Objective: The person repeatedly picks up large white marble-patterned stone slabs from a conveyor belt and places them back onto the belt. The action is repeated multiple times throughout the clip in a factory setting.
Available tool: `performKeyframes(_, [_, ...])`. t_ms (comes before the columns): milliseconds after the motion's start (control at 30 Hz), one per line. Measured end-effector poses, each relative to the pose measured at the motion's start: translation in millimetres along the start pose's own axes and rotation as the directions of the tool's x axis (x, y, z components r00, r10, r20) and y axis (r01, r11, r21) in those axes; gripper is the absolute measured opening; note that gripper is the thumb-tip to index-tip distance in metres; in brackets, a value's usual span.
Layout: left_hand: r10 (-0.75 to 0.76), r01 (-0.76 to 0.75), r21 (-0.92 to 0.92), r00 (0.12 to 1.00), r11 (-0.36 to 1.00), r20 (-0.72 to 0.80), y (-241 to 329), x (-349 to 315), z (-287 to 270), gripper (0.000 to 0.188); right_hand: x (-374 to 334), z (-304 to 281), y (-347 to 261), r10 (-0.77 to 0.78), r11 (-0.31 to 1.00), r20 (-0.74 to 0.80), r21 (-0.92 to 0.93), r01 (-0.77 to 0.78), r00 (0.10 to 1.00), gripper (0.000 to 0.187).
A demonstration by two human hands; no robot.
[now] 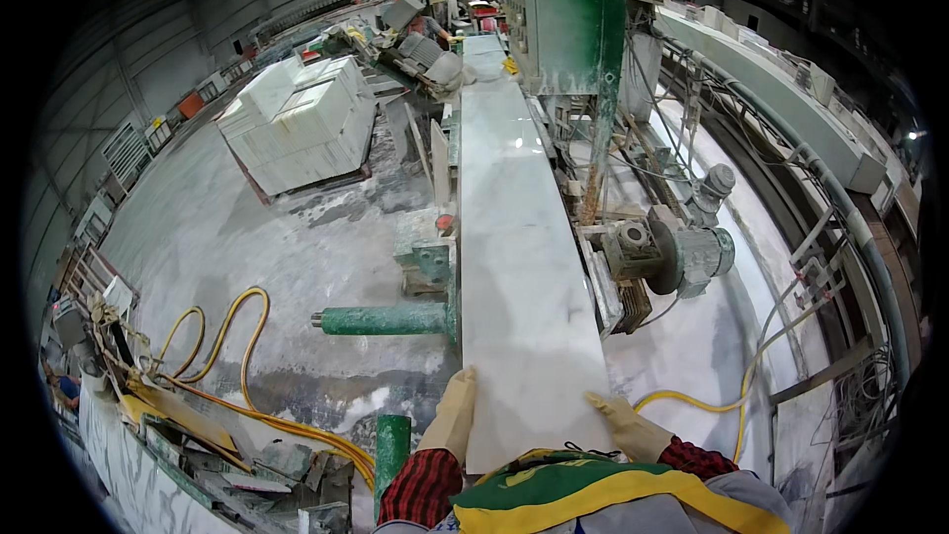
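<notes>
left hand (pixel 452 413), in a tan glove, lies flat along the left edge of one long white marble slab (pixel 514 237), fingers together and pointing up the slab, pressed to its side. right hand (pixel 623 421), gloved the same, rests on the slab's near right corner, fingers stretched out and angled inward, not curled round anything. both forearms come in from the lower edge in red checked sleeves. the single slab lies lengthwise on a narrow machine bed, running away from the person toward a tall green machine housing (pixel 568 10). two grey motors (pixel 682 252) sit just right of the slab, one nearer and one further back. one green horizontal cylinder (pixel 381 318) sticks out left of the bed. yellow hoses (pixel 242 336) loop over the dusty floor at left, and one more yellow hose (pixel 712 403) curves at right. one stack of white stone blocks (pixel 301 124) stands well apart at upper left.
</notes>
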State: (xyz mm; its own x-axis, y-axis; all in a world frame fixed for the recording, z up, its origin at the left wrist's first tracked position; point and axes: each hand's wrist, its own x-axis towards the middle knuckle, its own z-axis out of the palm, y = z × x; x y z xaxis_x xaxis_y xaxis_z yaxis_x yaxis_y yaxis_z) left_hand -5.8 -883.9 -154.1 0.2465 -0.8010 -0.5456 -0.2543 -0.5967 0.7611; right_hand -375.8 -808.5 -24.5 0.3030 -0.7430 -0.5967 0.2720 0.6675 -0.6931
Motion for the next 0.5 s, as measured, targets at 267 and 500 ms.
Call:
performKeyframes(267, [-0.019, 0.11, -0.282, 0.952, 0.953, 0.305, 10.5, -59.2, -29.8, 0.066, -25.7, -5.4, -7.1, 0.104, 0.99, -0.069, -0.085, -0.11, 0.992, 0.048])
performKeyframes(500, [-0.308, 0.512, -0.36, 0.815, 0.78, 0.49, -33.0, -161.9, -43.6, 0.064, -17.9, -39.1, 25.1, 0.007, 0.361, -0.248, -0.903, -0.233, 0.969, 0.068])
